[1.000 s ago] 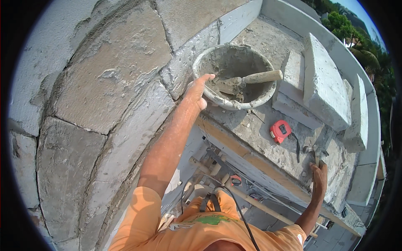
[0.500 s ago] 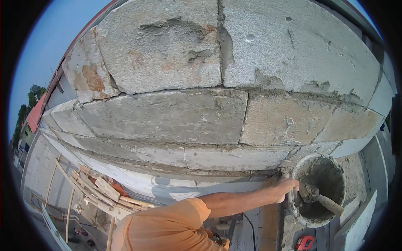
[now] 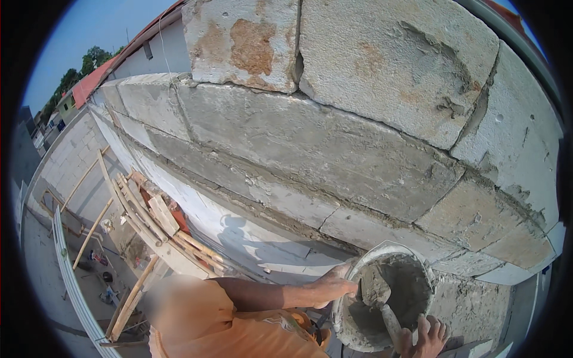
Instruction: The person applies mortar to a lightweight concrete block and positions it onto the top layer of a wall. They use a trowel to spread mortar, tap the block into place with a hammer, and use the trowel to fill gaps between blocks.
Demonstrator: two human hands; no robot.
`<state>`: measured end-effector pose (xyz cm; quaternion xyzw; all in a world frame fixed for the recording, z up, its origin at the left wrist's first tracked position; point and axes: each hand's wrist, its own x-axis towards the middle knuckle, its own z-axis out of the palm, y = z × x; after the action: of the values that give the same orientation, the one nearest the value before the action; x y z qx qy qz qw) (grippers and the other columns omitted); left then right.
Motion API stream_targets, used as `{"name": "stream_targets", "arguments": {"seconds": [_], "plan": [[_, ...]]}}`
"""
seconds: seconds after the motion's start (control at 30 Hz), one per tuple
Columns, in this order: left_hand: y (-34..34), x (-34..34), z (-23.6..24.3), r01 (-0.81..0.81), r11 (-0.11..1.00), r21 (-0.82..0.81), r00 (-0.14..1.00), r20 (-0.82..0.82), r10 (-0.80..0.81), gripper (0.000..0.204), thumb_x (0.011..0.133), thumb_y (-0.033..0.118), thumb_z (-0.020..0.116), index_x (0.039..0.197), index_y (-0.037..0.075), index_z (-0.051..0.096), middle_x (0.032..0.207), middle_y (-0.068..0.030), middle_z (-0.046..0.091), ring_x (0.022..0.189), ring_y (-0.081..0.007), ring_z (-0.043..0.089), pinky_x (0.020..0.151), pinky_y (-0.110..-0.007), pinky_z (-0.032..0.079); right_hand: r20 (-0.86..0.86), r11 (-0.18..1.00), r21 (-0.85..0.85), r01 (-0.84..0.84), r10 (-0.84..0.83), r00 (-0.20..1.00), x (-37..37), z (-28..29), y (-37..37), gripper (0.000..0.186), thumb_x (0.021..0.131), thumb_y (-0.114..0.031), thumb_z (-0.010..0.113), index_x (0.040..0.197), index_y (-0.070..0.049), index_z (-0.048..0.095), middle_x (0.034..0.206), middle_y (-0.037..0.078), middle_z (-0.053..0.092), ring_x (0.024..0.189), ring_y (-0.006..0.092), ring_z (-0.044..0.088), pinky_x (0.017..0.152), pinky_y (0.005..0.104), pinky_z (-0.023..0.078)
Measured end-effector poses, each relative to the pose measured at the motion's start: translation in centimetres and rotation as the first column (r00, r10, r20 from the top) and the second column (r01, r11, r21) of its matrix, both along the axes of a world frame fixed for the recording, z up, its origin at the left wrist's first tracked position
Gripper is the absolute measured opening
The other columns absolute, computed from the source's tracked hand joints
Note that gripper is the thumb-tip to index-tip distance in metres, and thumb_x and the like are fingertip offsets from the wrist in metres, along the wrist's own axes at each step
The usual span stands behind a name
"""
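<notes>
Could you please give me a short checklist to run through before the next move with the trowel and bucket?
1. Left hand steadying the mortar bucket: ok, it is at the left rim.
2. Right hand at the trowel handle: ok, beside its free end; whether the fingers have closed on it, cannot tell.
3. Trowel blade inside the bucket: ok, and coated with mortar.
4. Mortar present: ok; its depth, cannot tell.
5. Bucket firmly seated: cannot tell, its base is hidden.
</notes>
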<state>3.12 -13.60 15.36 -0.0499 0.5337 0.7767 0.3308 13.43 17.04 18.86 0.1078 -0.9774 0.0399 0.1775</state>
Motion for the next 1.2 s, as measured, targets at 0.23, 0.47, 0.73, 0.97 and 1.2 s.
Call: {"name": "stream_targets", "arguments": {"seconds": [0.23, 0.47, 0.73, 0.97, 1.2], "plan": [[-7.1, 2.5, -3.3, -0.325, 0.945, -0.047, 0.939, 0.099, 0.328, 0.072, 0.078, -0.002, 0.061, 0.146, 0.0, 0.037, 0.124, -0.0138, 0.054, 0.109, -0.022, 0.053, 0.098, -0.038, 0.045, 0.276, 0.939, 0.015, -0.343, 0.326, 0.904, -7.0, -2.7, -7.0, 0.041, 0.083, -0.032, 0.074, 0.118, -0.01, 0.069, 0.095, 0.017, 0.059, 0.092, 0.0397, 0.059, 0.079, 0.0554, 0.046], [-11.3, 3.1, -8.1, -0.581, 0.813, -0.031, 0.803, 0.142, 0.579, 0.069, 0.077, -0.006, 0.06, 0.143, 0.003, 0.046, 0.113, -0.0121, 0.06, 0.101, -0.0237, 0.058, 0.09, -0.039, 0.051, 0.492, 0.835, 0.032, -0.549, 0.465, 0.736, -12.8, -4.1, -15.2, 0.048, 0.079, -0.03, 0.078, 0.121, -0.01, 0.065, 0.099, 0.015, 0.062, 0.097, 0.0369, 0.064, 0.083, 0.0532, 0.052], [-16.3, 6.1, -7.5, -0.769, 0.639, 0.025, 0.637, 0.113, 0.762, 0.067, 0.074, -0.006, 0.057, 0.14, 0.002, 0.048, 0.111, -0.0124, 0.06, 0.103, -0.0252, 0.059, 0.089, -0.04, 0.052, 0.589, 0.645, 0.098, -0.758, 0.577, 0.566, -16.0, -8.6, -21.7, 0.053, 0.081, -0.022, 0.076, 0.126, -0.001, 0.055, 0.104, 0.019, 0.061, 0.097, 0.0368, 0.067, 0.079, 0.0476, 0.056], [-20.4, 7.7, -8.5, -0.857, 0.515, -0.026, 0.512, 0.088, 0.855, 0.052, 0.076, -0.008, 0.054, 0.127, 0.001, 0.054, 0.111, -0.0105, 0.061, 0.095, -0.0222, 0.062, 0.078, -0.034, 0.055, 0.314, 0.521, 0.301, -0.798, 0.736, 0.599, -17.3, -6.3, -28.5, 0.038, 0.082, -0.011, 0.071, 0.117, 0.001, 0.062, 0.105, 0.016, 0.058, 0.106, 0.0319, 0.062, 0.082, 0.0436, 0.057], [-24.3, 9.1, -9.7, -0.95, 0.3, 0.088, 0.303, 0.026, 0.953, 0.055, 0.076, -0.013, 0.049, 0.129, -0.001, 0.053, 0.112, -0.0117, 0.061, 0.092, -0.0228, 0.063, 0.079, -0.036, 0.058, 0.383, 0.482, 0.4, -0.779, 0.685, 0.62, -18.5, -6.6, -30.5, 0.03, 0.085, -0.007, 0.064, 0.114, 0.001, 0.062, 0.098, 0.014, 0.062, 0.093, 0.0289, 0.07, 0.076, 0.0417, 0.06]]}}
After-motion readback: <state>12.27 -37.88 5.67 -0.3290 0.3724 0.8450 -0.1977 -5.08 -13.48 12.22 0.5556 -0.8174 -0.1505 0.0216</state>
